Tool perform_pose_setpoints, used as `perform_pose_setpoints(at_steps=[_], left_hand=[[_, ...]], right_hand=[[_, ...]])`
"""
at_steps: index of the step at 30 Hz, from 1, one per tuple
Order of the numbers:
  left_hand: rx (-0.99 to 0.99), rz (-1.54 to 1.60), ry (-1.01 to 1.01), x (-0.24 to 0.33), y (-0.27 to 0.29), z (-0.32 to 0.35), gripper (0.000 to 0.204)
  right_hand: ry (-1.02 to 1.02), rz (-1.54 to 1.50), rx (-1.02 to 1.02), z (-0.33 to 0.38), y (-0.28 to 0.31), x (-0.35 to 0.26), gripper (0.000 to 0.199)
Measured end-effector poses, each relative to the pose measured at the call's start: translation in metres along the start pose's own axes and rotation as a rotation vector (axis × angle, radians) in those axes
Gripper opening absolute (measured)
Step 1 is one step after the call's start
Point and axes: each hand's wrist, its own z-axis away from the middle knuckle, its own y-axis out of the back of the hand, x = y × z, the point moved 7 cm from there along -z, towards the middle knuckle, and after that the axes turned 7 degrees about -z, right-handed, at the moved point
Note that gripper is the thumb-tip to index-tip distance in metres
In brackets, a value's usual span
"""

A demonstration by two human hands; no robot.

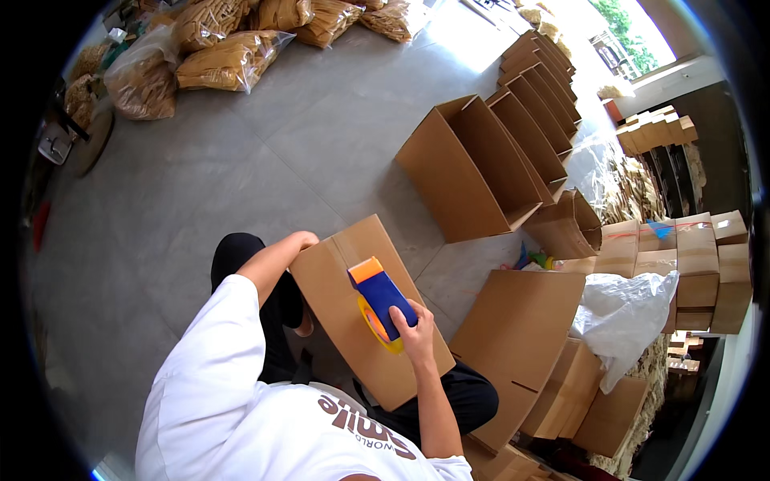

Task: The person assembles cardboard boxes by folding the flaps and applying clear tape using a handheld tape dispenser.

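Note:
A closed brown cardboard box (pixel 329 276) rests across my lap, tilted, with its long side running from far left to near right. My right hand (pixel 415 330) is wrapped round a blue tape dispenser (pixel 383 298) with an orange front end and a yellow tape roll. The dispenser lies over the top of the box, along its middle seam. At the box's far left corner, my left hand (pixel 303 240) grips the edge; its fingers are partly hidden.
A row of open cardboard boxes (pixel 469 172) runs away at the far right. Flat cardboard (pixel 513 337) leans beside my right knee, near a clear plastic bag (pixel 622 309) and stacked cartons (pixel 696 272). Filled plastic bags (pixel 233 60) lie far left on the grey floor (pixel 281 136).

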Motion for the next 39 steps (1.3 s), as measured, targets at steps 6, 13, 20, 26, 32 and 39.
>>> perform_pose_setpoints(at_steps=[6, 13, 20, 26, 32, 39], left_hand=[[-0.395, 0.478, -0.272, 0.036, 0.017, 0.017, 0.043], [-0.17, 0.332, -0.244, 0.033, 0.048, 0.055, 0.067], [0.28, -0.014, -0.471, 0.088, 0.067, 0.127, 0.056], [0.181, 0.067, -0.594, 0.092, 0.067, 0.132, 0.063], [0.218, -0.068, -0.458, 0.091, 0.086, 0.111, 0.066], [0.517, -0.71, -0.416, 0.098, 0.086, 0.113, 0.078]], right_hand=[[0.047, 0.039, 0.023, 0.005, -0.002, -0.006, 0.03], [0.087, 0.024, -0.006, 0.001, -0.006, -0.004, 0.04], [-0.061, 0.014, -0.17, 0.029, 0.02, -0.002, 0.049], [-0.385, 0.263, -0.137, 0.149, 0.118, 0.043, 0.053], [-0.16, 0.203, 0.102, 0.163, 0.114, 0.054, 0.036], [0.178, 0.073, 0.152, 0.071, 0.032, 0.025, 0.033]])
